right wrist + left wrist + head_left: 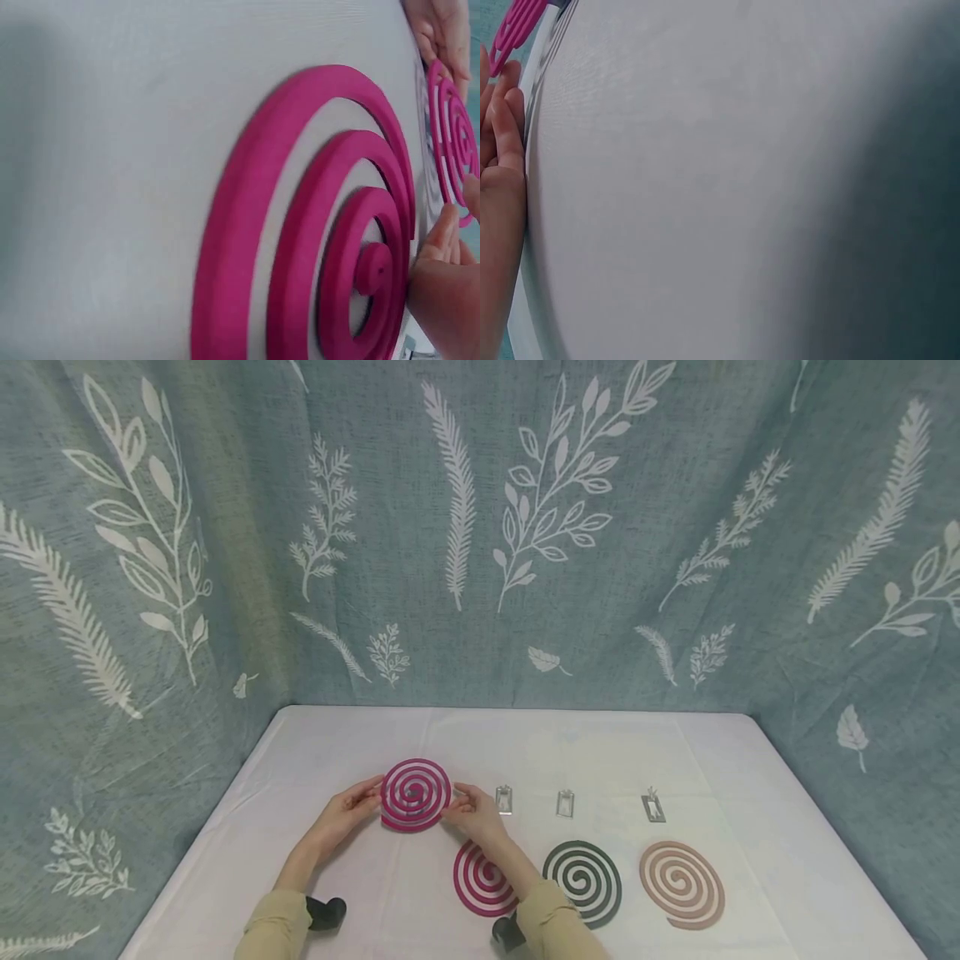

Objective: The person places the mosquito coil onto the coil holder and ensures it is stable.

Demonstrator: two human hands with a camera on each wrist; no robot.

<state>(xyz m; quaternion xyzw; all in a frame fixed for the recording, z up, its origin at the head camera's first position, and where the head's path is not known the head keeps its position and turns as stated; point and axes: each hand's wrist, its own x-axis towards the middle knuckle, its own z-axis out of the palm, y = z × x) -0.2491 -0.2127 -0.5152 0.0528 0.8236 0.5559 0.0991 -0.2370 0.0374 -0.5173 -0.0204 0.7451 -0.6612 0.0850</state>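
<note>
Both hands hold a magenta mosquito coil (416,796) by its edges, left of the table's middle. My left hand (349,810) pinches its left rim; in the left wrist view the fingers (508,127) meet the coil's lower tip (514,34). On the opposite rim, the thumb and fingers of my right hand (478,817) pinch it. Something grey shows behind the coil's centre, mostly hidden. Under the right forearm lies a second magenta mosquito coil (474,893), partly covered in the head view and large in the right wrist view (292,225).
To the right lie a dark green coil (581,883) and a tan coil (681,885). Behind them sit three small metal coil stands: one (504,800) near the right hand, another (566,803) and a third (653,807). A patterned curtain (480,652) borders the white table (360,735).
</note>
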